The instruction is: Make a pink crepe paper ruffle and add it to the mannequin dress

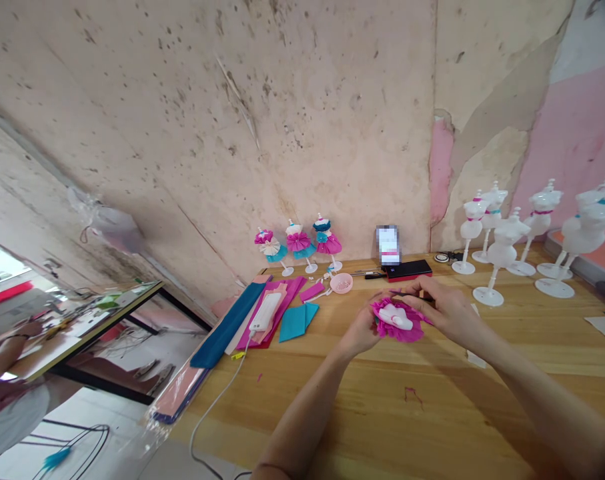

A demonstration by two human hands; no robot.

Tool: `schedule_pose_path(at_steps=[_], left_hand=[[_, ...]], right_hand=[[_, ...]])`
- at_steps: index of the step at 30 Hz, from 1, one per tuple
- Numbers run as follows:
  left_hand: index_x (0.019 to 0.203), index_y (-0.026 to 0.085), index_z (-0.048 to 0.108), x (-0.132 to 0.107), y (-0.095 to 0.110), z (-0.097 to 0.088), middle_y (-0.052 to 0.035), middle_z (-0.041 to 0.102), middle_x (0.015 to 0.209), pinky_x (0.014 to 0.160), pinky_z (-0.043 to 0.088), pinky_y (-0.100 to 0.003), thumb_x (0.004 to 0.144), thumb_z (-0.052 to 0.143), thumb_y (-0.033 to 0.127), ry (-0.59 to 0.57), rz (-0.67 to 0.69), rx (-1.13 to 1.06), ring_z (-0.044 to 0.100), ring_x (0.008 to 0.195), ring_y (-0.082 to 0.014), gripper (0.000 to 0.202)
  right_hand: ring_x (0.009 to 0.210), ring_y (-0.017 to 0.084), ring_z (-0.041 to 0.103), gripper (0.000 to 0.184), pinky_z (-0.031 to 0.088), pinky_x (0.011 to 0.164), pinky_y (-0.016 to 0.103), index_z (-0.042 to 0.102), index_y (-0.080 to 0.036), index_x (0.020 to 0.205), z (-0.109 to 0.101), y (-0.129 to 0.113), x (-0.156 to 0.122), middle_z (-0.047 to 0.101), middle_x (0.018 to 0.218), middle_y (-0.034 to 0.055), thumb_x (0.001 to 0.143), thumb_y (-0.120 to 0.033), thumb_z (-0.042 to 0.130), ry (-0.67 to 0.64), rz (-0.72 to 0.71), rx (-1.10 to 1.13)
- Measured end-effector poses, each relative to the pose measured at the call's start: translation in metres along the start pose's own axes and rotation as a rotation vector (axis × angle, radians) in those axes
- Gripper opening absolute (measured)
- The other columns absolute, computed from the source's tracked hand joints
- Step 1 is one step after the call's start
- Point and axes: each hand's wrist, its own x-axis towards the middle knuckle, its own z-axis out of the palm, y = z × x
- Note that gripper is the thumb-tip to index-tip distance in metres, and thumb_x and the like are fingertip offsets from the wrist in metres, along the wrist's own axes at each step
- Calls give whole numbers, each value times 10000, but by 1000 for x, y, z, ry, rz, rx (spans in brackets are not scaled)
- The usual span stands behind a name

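Note:
My left hand (361, 331) and my right hand (439, 307) meet over the wooden table (432, 400). Between them lies a small white mannequin torso (396, 317) wrapped in ruffled magenta crepe paper (407, 331). My left fingers pinch the paper's left side from below. My right hand curls over the right side and also holds a thin dark stick-like tool (416, 297); what it is I cannot make out.
Three dressed mini mannequins (299, 243) stand by the wall, several bare white ones (502, 257) at the right. Teal and magenta paper sheets (262, 313), a white power bank (265, 312), a pink dish (341, 283) and a phone (388, 245) lie behind. Another person sits far left (7, 387).

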Motion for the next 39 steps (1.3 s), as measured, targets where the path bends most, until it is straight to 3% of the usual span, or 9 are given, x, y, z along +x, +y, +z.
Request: schedule_pose_path(at_steps=[6,10,13,18,21,25,32,36,39], left_hand=[[1386,229,385,-1,13,-4,-128,557,1328,1048,433,-424,807,640,233,-11,-78,-252,549,1218,-250,632],[1251,231,484,-5,-1,-9,-112,614,1238,1007,467,-417,672,785,266,120,-135,-389,595,1146,-250,653],[1193,219,544,-7,-12,-14,-112,633,1207,1015,456,-438,603,830,348,171,-211,-445,601,1125,-260,668],[1221,152,567,-4,-17,-14,-147,669,1115,958,476,-461,542,825,529,108,-335,-729,604,1111,-319,818],[1252,175,545,-3,-23,-8,-136,657,1153,956,481,-434,547,783,610,221,-359,-857,579,1161,-320,862],[1227,190,567,-1,-35,-4,-115,627,1227,968,482,-409,677,630,686,382,-336,-927,551,1206,-295,743],[1208,162,593,3,-39,-6,-124,651,1190,918,514,-395,802,461,693,429,-479,-994,616,1113,-266,682],[1142,141,632,0,-45,5,-126,705,1023,850,542,-407,797,478,696,355,-612,-1038,667,986,-274,672],[1071,119,653,-1,-49,12,-121,713,932,827,542,-391,781,519,695,410,-682,-949,676,920,-265,659]], right_hand=[[660,168,588,350,411,607,300,586,-225,925,-11,35,9,662,794,14,912,-541,436,75,114,-67],[773,216,617,385,429,659,334,601,-225,906,-14,63,15,672,871,33,857,-591,491,43,147,-226],[757,207,614,374,452,677,348,594,-222,949,-8,59,15,672,885,42,874,-569,475,65,137,-130],[839,197,620,420,496,678,325,562,-223,1138,11,17,7,649,1089,79,877,-545,493,13,122,302],[948,217,618,464,507,718,318,590,-230,1176,27,3,3,644,1153,73,863,-563,515,-139,172,551],[1052,254,605,508,513,781,344,583,-234,1213,49,8,-1,644,1181,65,803,-530,631,-308,259,759],[1027,269,616,472,493,877,429,539,-192,1062,97,25,-8,657,1070,88,732,-480,715,-159,244,698],[917,241,626,358,507,808,409,524,-209,999,119,30,-13,664,994,62,767,-447,660,-88,196,579],[816,220,625,299,502,745,375,531,-205,985,120,35,-14,667,898,37,801,-430,603,-58,187,461]])
